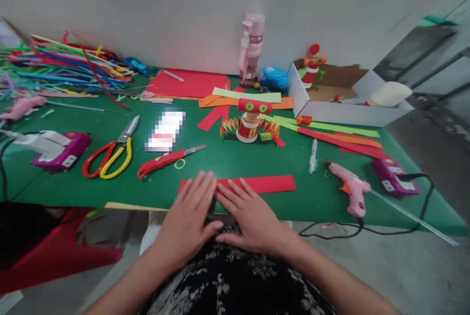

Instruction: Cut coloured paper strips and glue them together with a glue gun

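Red paper strip point(268, 183) at near edge of green table point(227, 160), long axis left to right. Both hands pressed flat on its left part, palms down, nothing gripped. Left hand point(189, 214): fingers straight and close together, over the left end. Right hand point(251, 214): just beside, fingers a bit spread, tips on approx. the middle, so nearer to the free right end. Scissors point(121, 142) & red cutter point(161, 162) lying far-left of left hand. Pink glue gun point(350, 186) right of strip, well apart.
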### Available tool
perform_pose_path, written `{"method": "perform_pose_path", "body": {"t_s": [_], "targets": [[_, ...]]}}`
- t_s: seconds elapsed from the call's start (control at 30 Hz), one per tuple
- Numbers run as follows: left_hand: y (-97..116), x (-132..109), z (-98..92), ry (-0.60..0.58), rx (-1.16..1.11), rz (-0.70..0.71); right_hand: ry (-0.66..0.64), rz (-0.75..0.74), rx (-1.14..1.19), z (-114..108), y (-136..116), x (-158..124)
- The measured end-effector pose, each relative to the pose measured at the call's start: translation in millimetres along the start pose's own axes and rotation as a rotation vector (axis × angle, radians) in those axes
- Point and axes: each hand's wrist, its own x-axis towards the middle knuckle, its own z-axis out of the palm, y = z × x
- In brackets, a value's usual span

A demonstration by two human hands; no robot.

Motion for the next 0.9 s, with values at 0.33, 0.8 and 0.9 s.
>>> {"method": "perform_pose_path", "body": {"t_s": [0.33, 0.8, 0.9], "targets": [[-12.1, -17.0, 19.1, 0.032, 0.024, -0.041, 0.050, 0.247, -0.078, -6.5, 12.2, -29.6], [-30.5, -28.1, -11.9, 0.103, -0.016, -0.067, 0.235, 0.409, -0.203, -31.8, 24.1, -77.5], [-0.3, -1.5, -6.7, 0.118, -0.042, 0.040, 0.170, 0.246, -0.160, -27.1, 2.2, -45.1]]}}
